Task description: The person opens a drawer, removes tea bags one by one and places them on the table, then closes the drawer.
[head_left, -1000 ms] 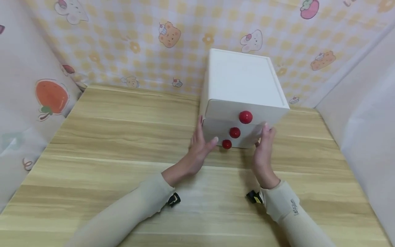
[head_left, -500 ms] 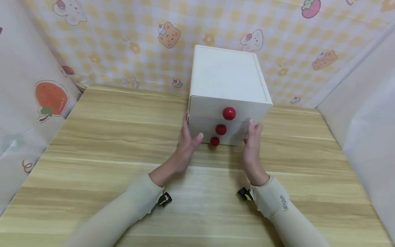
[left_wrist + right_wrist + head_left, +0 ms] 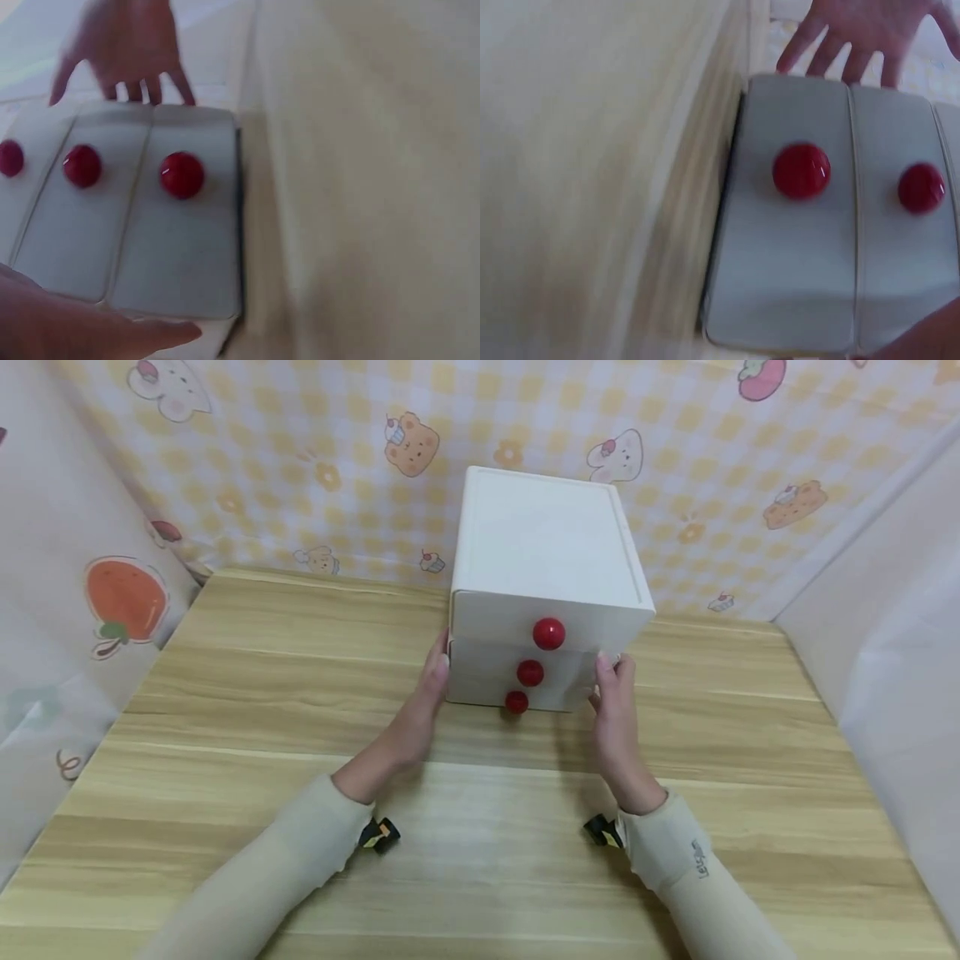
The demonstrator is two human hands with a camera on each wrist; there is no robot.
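A white box with three stacked drawers [image 3: 487, 672] stands on the table, its front toward me. Each drawer front bears a round red knob [image 3: 549, 633]. All three drawers look pushed in. My left hand [image 3: 412, 718] lies along the left side near the front corner, thumb up beside the edge. At the right side is my right hand [image 3: 618, 727], its thumb at the front right edge. In the left wrist view the right hand [image 3: 131, 45] shows straight, spread fingers at the box's far side. Straight fingers show on the left hand [image 3: 874, 30] in the right wrist view too.
Behind the box hangs a yellow checked cloth [image 3: 262, 468] with cartoon prints. Pale cloth walls [image 3: 900, 610] close off both sides. The wooden table [image 3: 262, 710] extends left, right and in front of the box.
The box has slid left and slightly back, both hands moving with it. My left thumb has left the drawer front and now lies at the left side.
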